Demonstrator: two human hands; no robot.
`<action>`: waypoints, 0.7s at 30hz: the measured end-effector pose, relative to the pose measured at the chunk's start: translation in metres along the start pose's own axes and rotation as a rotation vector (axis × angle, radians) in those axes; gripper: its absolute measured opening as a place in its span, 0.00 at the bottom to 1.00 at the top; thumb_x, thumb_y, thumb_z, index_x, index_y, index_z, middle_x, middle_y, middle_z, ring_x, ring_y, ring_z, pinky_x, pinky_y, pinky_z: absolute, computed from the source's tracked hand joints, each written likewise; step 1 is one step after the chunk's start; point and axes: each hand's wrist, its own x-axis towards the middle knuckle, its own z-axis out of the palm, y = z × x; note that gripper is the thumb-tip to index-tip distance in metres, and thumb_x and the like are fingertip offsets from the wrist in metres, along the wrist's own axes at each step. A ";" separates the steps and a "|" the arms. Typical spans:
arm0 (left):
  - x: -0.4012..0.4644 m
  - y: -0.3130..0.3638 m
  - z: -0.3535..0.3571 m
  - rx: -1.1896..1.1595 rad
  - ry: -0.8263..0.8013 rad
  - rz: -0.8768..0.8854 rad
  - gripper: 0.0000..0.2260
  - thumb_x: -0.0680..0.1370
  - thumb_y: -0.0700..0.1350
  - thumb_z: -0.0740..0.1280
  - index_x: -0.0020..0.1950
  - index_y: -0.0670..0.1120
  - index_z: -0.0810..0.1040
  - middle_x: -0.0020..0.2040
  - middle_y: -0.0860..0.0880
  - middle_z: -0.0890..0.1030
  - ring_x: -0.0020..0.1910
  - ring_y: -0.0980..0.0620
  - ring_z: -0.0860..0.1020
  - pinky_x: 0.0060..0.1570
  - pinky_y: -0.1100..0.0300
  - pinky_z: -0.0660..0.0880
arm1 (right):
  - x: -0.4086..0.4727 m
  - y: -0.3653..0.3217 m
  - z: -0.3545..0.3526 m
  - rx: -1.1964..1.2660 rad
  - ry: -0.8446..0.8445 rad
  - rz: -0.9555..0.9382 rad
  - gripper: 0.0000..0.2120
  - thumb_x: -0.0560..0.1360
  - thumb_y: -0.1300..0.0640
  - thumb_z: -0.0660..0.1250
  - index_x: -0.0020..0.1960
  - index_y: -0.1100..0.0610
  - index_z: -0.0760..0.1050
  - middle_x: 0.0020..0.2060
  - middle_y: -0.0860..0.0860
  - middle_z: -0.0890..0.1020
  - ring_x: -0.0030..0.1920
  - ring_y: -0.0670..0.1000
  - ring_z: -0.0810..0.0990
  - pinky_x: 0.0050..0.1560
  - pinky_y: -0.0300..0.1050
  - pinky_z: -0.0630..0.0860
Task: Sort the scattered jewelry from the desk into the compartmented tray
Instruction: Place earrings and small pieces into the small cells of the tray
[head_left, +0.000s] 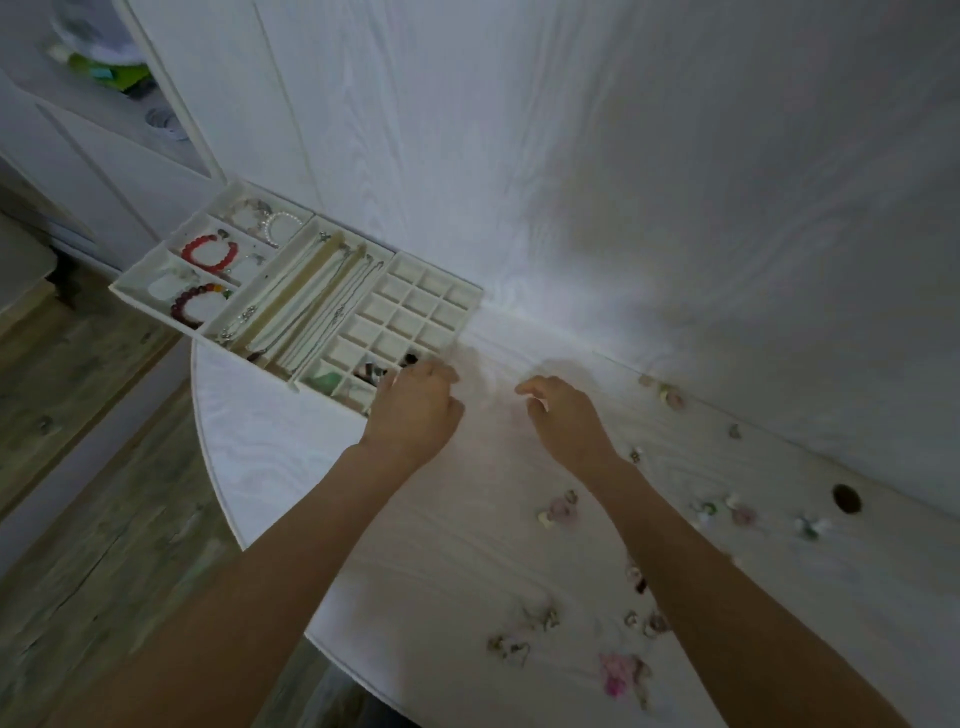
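Note:
A white compartmented tray (470, 292) lies at the desk's far left against the wall. Its left section holds bead bracelets (209, 253), its middle section chains (332, 291), and its right grid has small pieces in the nearest cells. My left hand (415, 410) rests over the grid's near corner with fingers curled; whether it holds anything is hidden. Just right of the tray, my right hand (566, 415) hovers above the desk with fingers apart and nothing in it. Several small earrings and charms (558, 509) are scattered over the white desk (457, 571), with a pink piece (621, 673) near the front.
A white wood-grain wall rises right behind the desk. A round cable hole (847, 499) is cut in the desktop at the right. The desk's curved left edge (208, 441) drops to a wooden floor. Shelves with blurred items stand at the upper left.

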 end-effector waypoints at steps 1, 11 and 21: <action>0.000 0.012 0.005 -0.016 -0.027 0.015 0.17 0.80 0.45 0.58 0.68 0.46 0.70 0.69 0.47 0.69 0.66 0.46 0.69 0.67 0.53 0.60 | -0.010 0.010 -0.007 0.002 -0.015 0.029 0.15 0.80 0.64 0.55 0.62 0.59 0.75 0.62 0.55 0.77 0.60 0.53 0.75 0.58 0.37 0.67; -0.039 0.064 0.082 -0.067 -0.180 0.108 0.14 0.77 0.49 0.66 0.62 0.49 0.76 0.66 0.51 0.73 0.65 0.52 0.71 0.69 0.53 0.60 | -0.094 0.088 -0.018 0.005 -0.182 0.018 0.21 0.79 0.67 0.58 0.71 0.57 0.67 0.71 0.54 0.67 0.72 0.51 0.64 0.69 0.39 0.57; -0.060 0.091 0.110 0.004 -0.049 -0.005 0.15 0.72 0.51 0.72 0.55 0.47 0.79 0.68 0.49 0.67 0.67 0.47 0.65 0.68 0.53 0.58 | -0.105 0.088 0.007 -0.053 -0.100 -0.068 0.16 0.74 0.59 0.68 0.62 0.56 0.76 0.66 0.52 0.68 0.66 0.51 0.63 0.59 0.36 0.60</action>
